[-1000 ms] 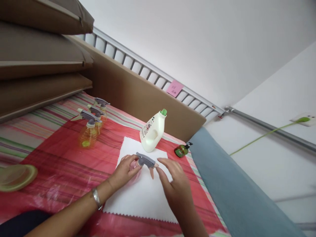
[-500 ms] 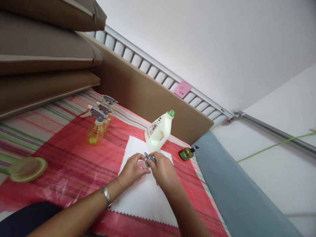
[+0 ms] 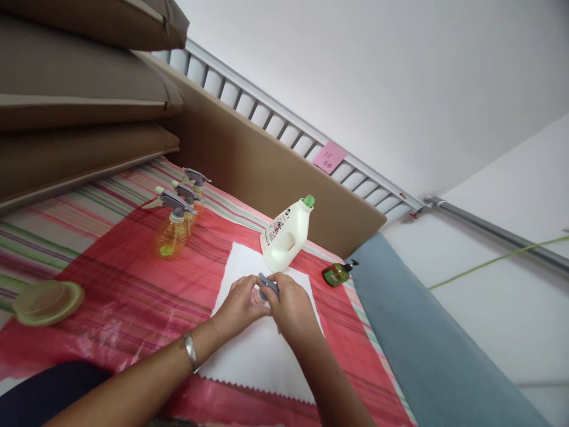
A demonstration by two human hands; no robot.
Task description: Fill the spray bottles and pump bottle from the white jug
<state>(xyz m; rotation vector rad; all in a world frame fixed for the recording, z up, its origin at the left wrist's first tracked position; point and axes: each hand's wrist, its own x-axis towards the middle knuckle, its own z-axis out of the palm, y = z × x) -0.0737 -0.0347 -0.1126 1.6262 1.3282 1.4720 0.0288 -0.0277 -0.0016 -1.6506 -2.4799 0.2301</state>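
Gripping grey spray head [image 3: 268,284], right hand [image 3: 292,305] curled, spread earlier; left hand [image 3: 237,306] grasping pink bottle [image 3: 255,297]: both parts now held.

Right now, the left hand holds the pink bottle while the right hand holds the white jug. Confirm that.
Wrong about the right hand: the head view shows it on the grey spray top, not the white jug. The left hand does hold the pink bottle.

Looks like a home here! Catching a striped cloth [image 3: 57,237] below the gripping left hand [image 3: 235,307] and right hand [image 3: 292,305], stacked brown cushions [image 3: 89,77] off to their left, and, beyond the grip, a white radiator [image 3: 245,104] with a grey pipe [image 3: 493,223] rightward.
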